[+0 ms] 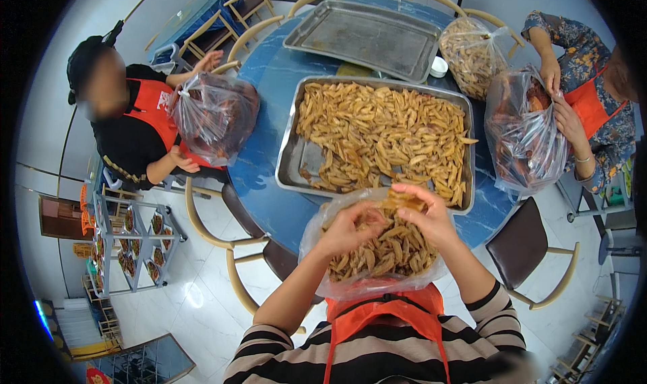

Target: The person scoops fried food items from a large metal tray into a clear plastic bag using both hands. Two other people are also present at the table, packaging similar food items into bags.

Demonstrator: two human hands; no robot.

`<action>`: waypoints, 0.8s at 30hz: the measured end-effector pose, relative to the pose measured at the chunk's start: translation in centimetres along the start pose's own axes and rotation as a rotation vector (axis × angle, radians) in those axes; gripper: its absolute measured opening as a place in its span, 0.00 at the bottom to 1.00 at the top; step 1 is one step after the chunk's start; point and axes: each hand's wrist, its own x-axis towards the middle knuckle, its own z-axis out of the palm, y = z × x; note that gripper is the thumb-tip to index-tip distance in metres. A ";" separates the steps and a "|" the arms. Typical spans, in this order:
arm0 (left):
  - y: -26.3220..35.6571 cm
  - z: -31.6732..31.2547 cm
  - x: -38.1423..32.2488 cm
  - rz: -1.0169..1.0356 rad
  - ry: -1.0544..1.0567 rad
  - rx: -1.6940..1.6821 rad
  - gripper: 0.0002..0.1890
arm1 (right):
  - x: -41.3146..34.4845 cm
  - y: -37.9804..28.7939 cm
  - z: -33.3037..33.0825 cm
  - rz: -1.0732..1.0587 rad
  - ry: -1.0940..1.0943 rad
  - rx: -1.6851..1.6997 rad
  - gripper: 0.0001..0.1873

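Note:
A clear plastic bag (311, 262) stands at the table's near edge against my red apron, its mouth wide apart and full of brown, finger-shaped food pieces (381, 255) that look like poultry wing tips. Above its left side is my left hand (354, 224), fingers curled; whether a piece is in it, I cannot tell. Some yellowish-brown pieces are between the thumb and fingers of my right hand (424, 214), over the bag's far rim. Just beyond lies a deep metal tray (285, 169) heaped with the same food, its bottom bare at the near left corner.
Another metal tray (364, 35) lies at the back of the round blue table (263, 106), beside a white bowl (438, 67) and a knotted bag of pieces (472, 55). Co-workers stand left and right, near bags of reddish-brown food (217, 116) (525, 136). Chairs surround the table.

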 end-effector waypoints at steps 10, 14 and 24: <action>0.0 6.8 -3.2 -0.384 0.391 -0.710 0.12 | -4.8 4.4 3.1 -0.064 0.155 -0.163 0.27; -0.8 6.7 -2.7 -0.436 0.367 -0.703 0.13 | -5.0 5.5 2.7 -0.138 0.177 -0.211 0.27; -0.6 6.4 -2.2 -0.327 0.313 -0.767 0.17 | -4.4 4.1 2.7 0.109 0.056 0.225 0.28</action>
